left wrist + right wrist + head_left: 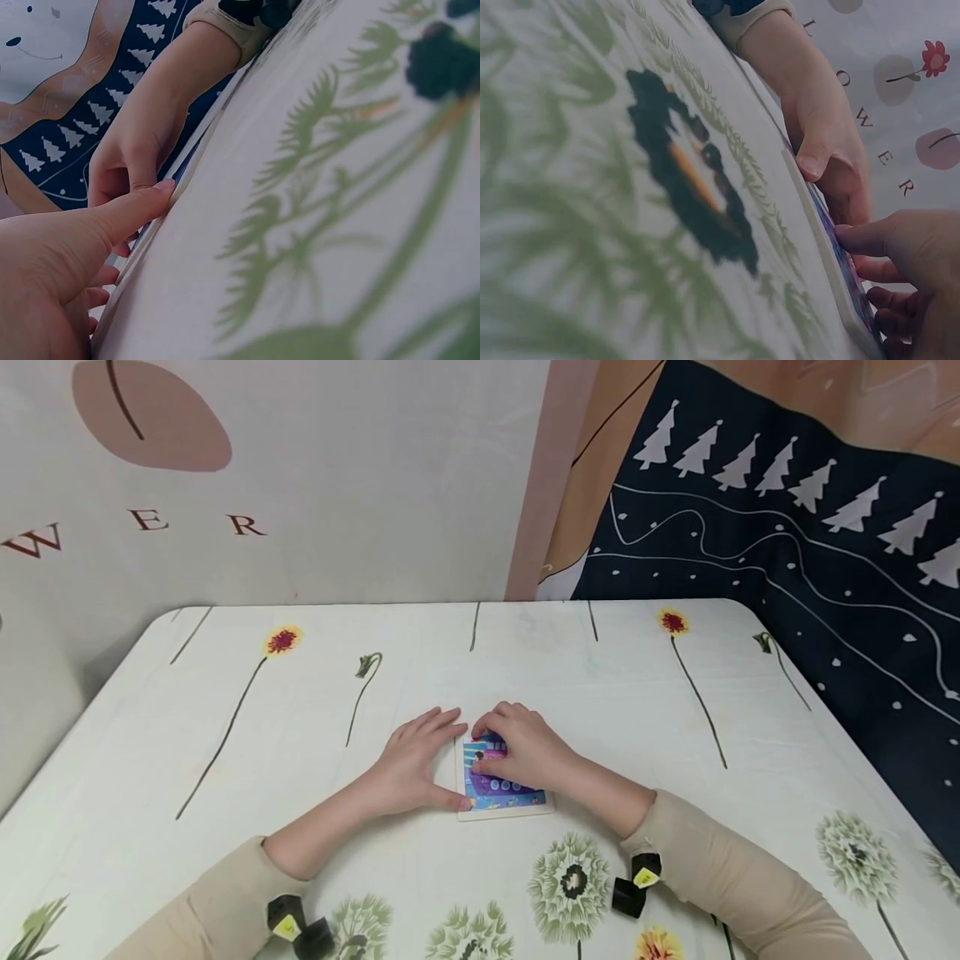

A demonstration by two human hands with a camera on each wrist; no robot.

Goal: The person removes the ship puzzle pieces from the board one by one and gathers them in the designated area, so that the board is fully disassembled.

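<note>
A small picture puzzle (506,797) with a pale frame lies flat on the table, its printed face blue, purple and pink. My left hand (412,768) sits along its left side, fingers stretched toward the upper left corner. The left thumb rests on the lower left corner of the frame. Over the upper right part of the picture, my right hand (528,747) grips with curled fingers, thumb and index finger on the printed face. That hand covers much of the picture, so a separate piece between the fingertips cannot be made out. In the right wrist view, the puzzle (832,251) shows edge-on.
A white cloth (337,843) printed with flowers covers the table. Behind it hangs a pale curtain (375,468) with letters. A dark blue cloth (750,543) with white trees hangs at the right. Black devices (633,893) are strapped to both sleeves.
</note>
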